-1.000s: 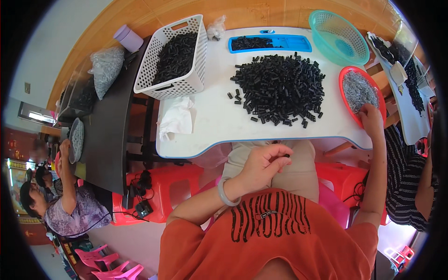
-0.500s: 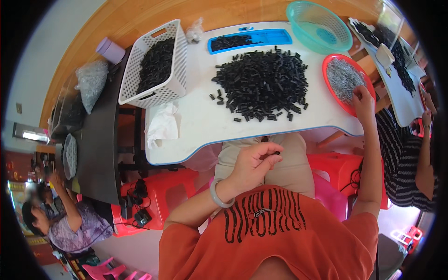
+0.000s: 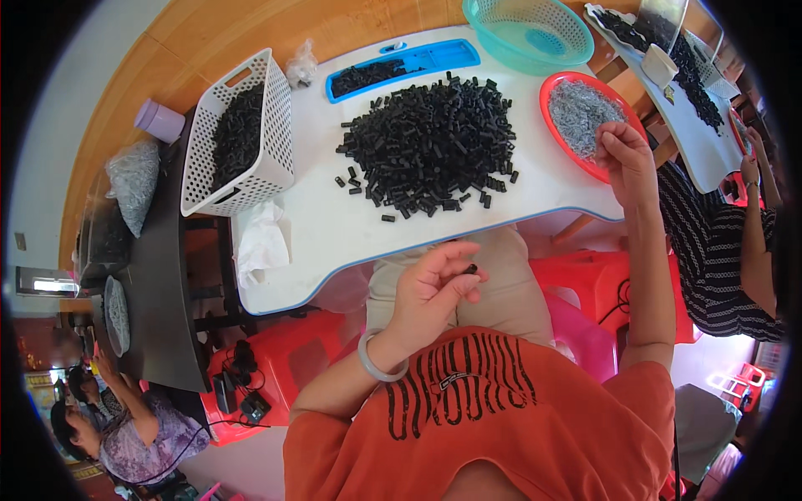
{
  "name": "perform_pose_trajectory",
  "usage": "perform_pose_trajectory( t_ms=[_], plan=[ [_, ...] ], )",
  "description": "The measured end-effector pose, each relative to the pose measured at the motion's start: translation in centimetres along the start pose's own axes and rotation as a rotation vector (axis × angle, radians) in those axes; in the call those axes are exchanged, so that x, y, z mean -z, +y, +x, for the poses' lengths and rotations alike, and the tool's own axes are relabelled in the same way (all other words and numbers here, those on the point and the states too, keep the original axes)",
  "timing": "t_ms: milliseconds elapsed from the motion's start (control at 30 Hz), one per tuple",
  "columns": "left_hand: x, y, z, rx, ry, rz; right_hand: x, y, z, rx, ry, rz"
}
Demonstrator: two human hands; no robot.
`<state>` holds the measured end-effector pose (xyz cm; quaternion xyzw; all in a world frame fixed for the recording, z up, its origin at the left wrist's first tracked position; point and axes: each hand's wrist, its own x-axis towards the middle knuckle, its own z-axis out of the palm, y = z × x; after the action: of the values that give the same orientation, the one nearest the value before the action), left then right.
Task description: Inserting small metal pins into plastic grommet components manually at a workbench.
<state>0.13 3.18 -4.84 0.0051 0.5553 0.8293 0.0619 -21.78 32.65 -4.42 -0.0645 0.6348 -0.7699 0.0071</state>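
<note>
My left hand (image 3: pixel 430 296) is raised over my lap, in front of the table's near edge. Between its thumb and fingers sits a small black tubular piece (image 3: pixel 470 269). My right hand (image 3: pixel 626 163) hovers by the near side of a red plate (image 3: pixel 551 117) heaped with small clear or silvery pieces (image 3: pixel 581 113). Its thumb and forefinger are pinched together, and whatever they hold is too small to make out. A large pile of short black tubular pieces (image 3: pixel 430 142) covers the middle of the white table (image 3: pixel 334 238).
At the table's left stands a white perforated basket (image 3: pixel 280 146) of black pieces. A blue tray (image 3: pixel 451 56) and a teal colander (image 3: pixel 530 37) lie along the far side. White tissue (image 3: pixel 263 242) rests at the near left corner. Other people sit at both sides.
The whole view has shifted, so the table appears farther left. My right hand has lifted a little from the plate's contents, fingers pinched. The left hand still holds its black piece.
</note>
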Motion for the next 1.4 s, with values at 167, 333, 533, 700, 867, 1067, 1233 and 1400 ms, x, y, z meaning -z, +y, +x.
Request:
perform_pose_trajectory(
  t_ms=[167, 333, 533, 700, 867, 1067, 1233, 1400],
  plan=[
    [-1.1, 2.1, 0.1, -0.017, -0.021, -0.147, -8.1, -3.0, -4.6, -0.094, -0.399, 0.365],
    [-1.7, 4.0, 0.0, -0.048, -0.054, -0.302, -13.1, -3.6, -8.1, -0.148, -0.625, 0.533],
    [-1.9, 4.6, -0.7, -0.119, 0.009, -0.289, -15.6, -3.4, -10.1, -0.110, -0.640, 0.446],
    [-1.9, 4.4, -1.3, -0.112, -0.035, -0.390, -15.7, -3.9, -10.9, 0.055, -0.658, 0.326],
    [-2.5, 4.9, -1.7, -0.114, -0.021, -0.383, -16.3, -4.0, -11.5, 0.209, -0.679, 0.265],
    [-2.2, 5.0, -2.1, -0.160, -0.020, -0.285, -16.6, -4.5, -12.0, 0.191, -0.717, 0.214],
    [-2.0, 5.0, -2.3, -0.124, -0.017, -0.329, -16.4, -4.4, -11.8, 0.258, -0.776, 0.098],
    [-1.3, 4.8, -2.4, -0.158, 0.003, -0.237, -16.5, -4.7, -10.5, 0.532, -0.925, -0.105]
  ],
)
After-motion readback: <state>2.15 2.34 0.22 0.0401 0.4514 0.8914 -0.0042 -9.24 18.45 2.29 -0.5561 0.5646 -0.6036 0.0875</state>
